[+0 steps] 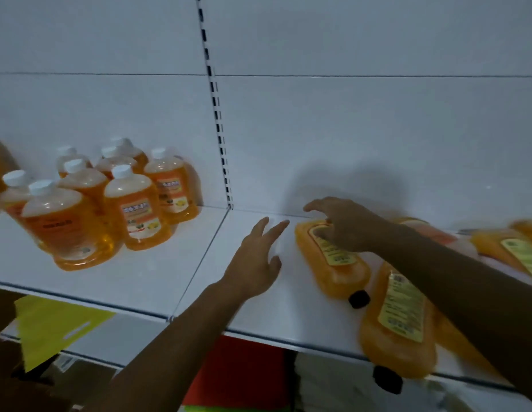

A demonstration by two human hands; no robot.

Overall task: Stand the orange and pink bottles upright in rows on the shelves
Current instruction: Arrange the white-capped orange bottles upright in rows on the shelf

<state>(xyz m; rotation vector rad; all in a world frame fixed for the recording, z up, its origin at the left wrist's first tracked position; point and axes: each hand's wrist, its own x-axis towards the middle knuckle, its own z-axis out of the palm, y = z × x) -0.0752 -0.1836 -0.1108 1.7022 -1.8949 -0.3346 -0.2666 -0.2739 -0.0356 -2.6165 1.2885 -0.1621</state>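
Several orange bottles with white caps (136, 206) stand upright in a cluster on the left part of the white shelf (145, 281). To the right, orange bottles with black caps lie flat; one (333, 263) lies nearest the back and another (398, 322) lies at the front edge. My right hand (345, 224) reaches over the far end of the back lying bottle, fingers spread, touching it. My left hand (258, 260) hovers open just left of that bottle, holding nothing. More lying orange bottles (514, 251) and a pinkish one (437, 233), partly hidden by my arm, are at the far right.
A slotted upright (217, 114) divides the white back panel. Bare shelf surface lies between the standing cluster and the lying bottles. Below the shelf are a yellow bag (53, 325) and something red (244, 373).
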